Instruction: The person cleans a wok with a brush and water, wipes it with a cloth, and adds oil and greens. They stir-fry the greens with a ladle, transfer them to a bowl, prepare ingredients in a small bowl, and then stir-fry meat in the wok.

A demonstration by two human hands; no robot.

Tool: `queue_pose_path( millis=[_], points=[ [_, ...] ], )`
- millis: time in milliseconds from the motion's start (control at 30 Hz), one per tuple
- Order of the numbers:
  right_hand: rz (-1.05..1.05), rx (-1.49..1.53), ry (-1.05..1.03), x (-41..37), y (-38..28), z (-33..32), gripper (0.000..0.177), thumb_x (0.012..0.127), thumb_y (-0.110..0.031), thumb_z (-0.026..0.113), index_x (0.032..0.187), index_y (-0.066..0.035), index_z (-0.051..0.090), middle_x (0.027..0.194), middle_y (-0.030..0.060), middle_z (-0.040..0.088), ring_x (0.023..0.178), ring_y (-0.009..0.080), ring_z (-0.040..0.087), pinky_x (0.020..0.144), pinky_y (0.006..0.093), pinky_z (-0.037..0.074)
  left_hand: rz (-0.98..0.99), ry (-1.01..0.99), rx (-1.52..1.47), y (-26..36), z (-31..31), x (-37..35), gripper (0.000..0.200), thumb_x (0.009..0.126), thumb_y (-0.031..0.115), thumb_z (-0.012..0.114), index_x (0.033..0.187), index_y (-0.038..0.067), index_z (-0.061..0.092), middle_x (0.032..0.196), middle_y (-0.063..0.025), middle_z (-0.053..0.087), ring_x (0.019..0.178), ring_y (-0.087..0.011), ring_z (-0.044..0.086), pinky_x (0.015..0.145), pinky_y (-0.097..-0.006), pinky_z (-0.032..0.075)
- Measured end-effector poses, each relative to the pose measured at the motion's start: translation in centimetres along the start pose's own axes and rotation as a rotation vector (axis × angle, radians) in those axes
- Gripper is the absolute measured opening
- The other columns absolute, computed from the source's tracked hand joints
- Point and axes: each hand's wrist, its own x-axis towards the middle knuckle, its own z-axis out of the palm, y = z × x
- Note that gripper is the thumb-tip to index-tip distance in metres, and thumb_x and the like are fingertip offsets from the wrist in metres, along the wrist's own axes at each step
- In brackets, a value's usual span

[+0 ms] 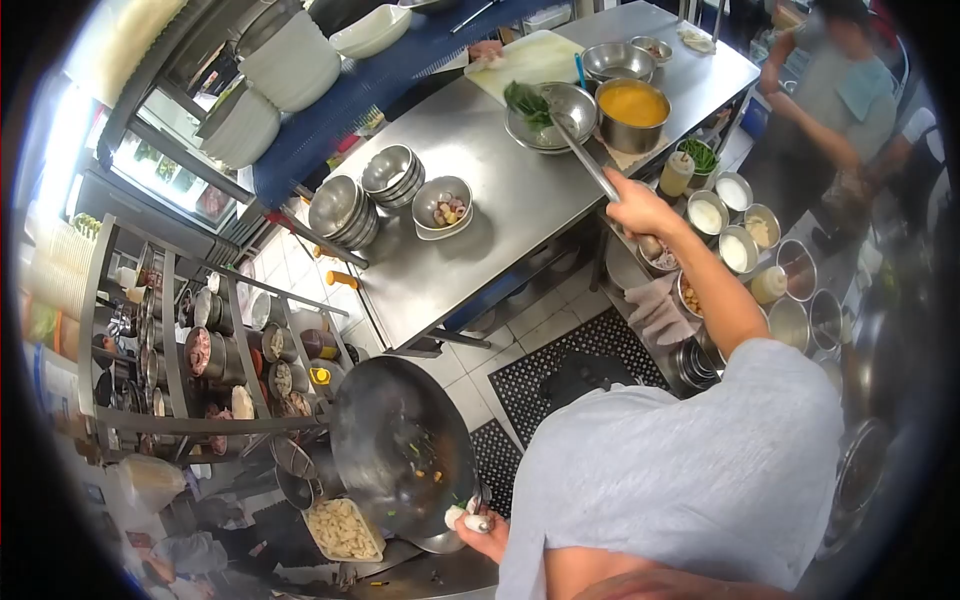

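My right hand (638, 208) is closed around the long metal handle of a ladle (585, 155), with my arm stretched out over the steel table. The ladle's head is at a metal bowl (570, 102); leafy greens (527, 105) at the bowl's left side hide it. Low in the view, my left hand (484, 535) is closed on the wok's handle, with a white cloth (470, 518) wrapped between. Dark and wide, the wok (403, 440) is tilted and has a few small orange and green food bits inside.
Stacked bowls (340, 212) and a bowl of cut food (443, 207) stand on the steel table (440, 140). A pot of orange liquid (633, 105) is beside the greens bowl. Seasoning tins (738, 248) line the right. A co-worker (840, 100) stands beyond. Black mats (560, 370) cover some floor.
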Motion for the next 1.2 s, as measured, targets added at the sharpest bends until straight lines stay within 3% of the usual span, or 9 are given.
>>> queue_pose_path(
  millis=[133, 333, 533, 700, 833, 900, 1033, 1133, 1200],
  points=[
    [-0.070, -0.623, 0.211, 5.4, 9.3, 2.3, 0.068, 0.076, -0.005, 0.046, 0.141, -0.003, 0.026, 0.083, 0.0312, 0.061, 0.071, 0.0449, 0.060, 0.070, 0.0515, 0.047, -0.053, -0.028, 0.025, -1.0, -5.0, 3.1, 0.020, 0.080, 0.024, 0.053, 0.089, 0.007, 0.050, 0.077, -0.0107, 0.056, 0.055, -0.0154, 0.049, 0.043, -0.0240, 0.034],
    [-0.305, -0.202, 0.405, 2.2, 8.4, 6.6, 0.066, 0.079, -0.010, 0.051, 0.141, -0.003, 0.027, 0.073, 0.0308, 0.060, 0.067, 0.0471, 0.060, 0.065, 0.0530, 0.048, 0.064, 0.112, -0.036, -2.3, -3.0, 0.8, 0.023, 0.084, 0.026, 0.052, 0.095, 0.007, 0.051, 0.083, -0.0109, 0.057, 0.066, -0.0175, 0.054, 0.049, -0.0235, 0.040],
    [-0.460, -0.014, -0.478, -7.8, 2.8, 14.0, 0.067, 0.078, -0.013, 0.056, 0.140, -0.011, 0.032, 0.082, 0.0201, 0.063, 0.072, 0.0355, 0.065, 0.065, 0.0411, 0.052, 0.254, 0.252, -0.250, -2.9, 1.9, -5.0, 0.025, 0.088, 0.028, 0.052, 0.101, 0.007, 0.051, 0.089, -0.0111, 0.058, 0.078, -0.0195, 0.059, 0.056, -0.0231, 0.047],
    [-0.674, -0.199, -1.011, -9.4, 3.2, 23.2, 0.057, 0.077, -0.012, 0.055, 0.132, -0.010, 0.039, 0.077, 0.0198, 0.062, 0.073, 0.0393, 0.061, 0.065, 0.0485, 0.049, 0.102, -0.069, -0.158, -2.2, -1.4, -2.2, 0.019, 0.080, 0.017, 0.053, 0.094, 0.004, 0.052, 0.079, -0.0093, 0.059, 0.056, -0.0158, 0.053, 0.042, -0.0262, 0.036],
    [-0.762, -0.171, -1.020, -9.0, 1.4, 25.0, 0.050, 0.077, -0.009, 0.055, 0.126, -0.007, 0.043, 0.067, 0.0204, 0.060, 0.062, 0.0397, 0.059, 0.059, 0.0499, 0.047, 0.340, -0.004, 0.048, -4.4, -1.7, -2.2, 0.029, 0.078, 0.010, 0.052, 0.103, -0.003, 0.053, 0.089, -0.0122, 0.061, 0.071, -0.0227, 0.062, 0.061, -0.0312, 0.053],
    [-0.699, -0.124, -0.945, -9.8, -3.7, 23.3, 0.039, 0.079, -0.015, 0.058, 0.115, -0.006, 0.049, 0.078, 0.0207, 0.064, 0.068, 0.0381, 0.063, 0.063, 0.0454, 0.050, 0.258, 0.113, -0.102, -2.3, 5.6, -7.9, 0.029, 0.076, 0.006, 0.052, 0.102, -0.006, 0.053, 0.092, -0.0142, 0.060, 0.075, -0.0255, 0.063, 0.069, -0.0357, 0.055],
    [-0.215, -0.256, -1.169, -11.7, -10.9, 24.1, 0.028, 0.080, -0.016, 0.052, 0.105, -0.003, 0.046, 0.072, 0.0182, 0.060, 0.068, 0.0318, 0.061, 0.062, 0.0436, 0.047, 0.440, 0.003, -0.056, -2.7, 5.9, -7.4, 0.038, 0.071, -0.004, 0.050, 0.108, 0.003, 0.043, 0.090, -0.0091, 0.050, 0.066, -0.0203, 0.057, 0.058, -0.0322, 0.052],
    [-0.714, -0.246, -1.145, -11.9, -6.4, 24.4, 0.026, 0.079, -0.015, 0.051, 0.100, -0.003, 0.042, 0.071, 0.0209, 0.059, 0.066, 0.0383, 0.059, 0.061, 0.0471, 0.044, 0.458, -0.070, -0.027, -1.8, 7.0, -7.7, 0.044, 0.070, -0.002, 0.049, 0.113, 0.004, 0.037, 0.090, -0.0107, 0.049, 0.065, -0.0207, 0.058, 0.056, -0.0317, 0.052],
    [-0.703, -0.588, -1.113, -10.6, -4.1, 21.1, 0.029, 0.077, -0.013, 0.055, 0.102, -0.004, 0.043, 0.083, 0.0273, 0.060, 0.082, 0.0459, 0.058, 0.069, 0.0515, 0.044, 0.456, -0.101, -0.024, -1.2, 7.1, -7.5, 0.044, 0.070, -0.001, 0.049, 0.113, 0.004, 0.037, 0.090, -0.0107, 0.049, 0.065, -0.0207, 0.058, 0.056, -0.0316, 0.052]
  ],
)
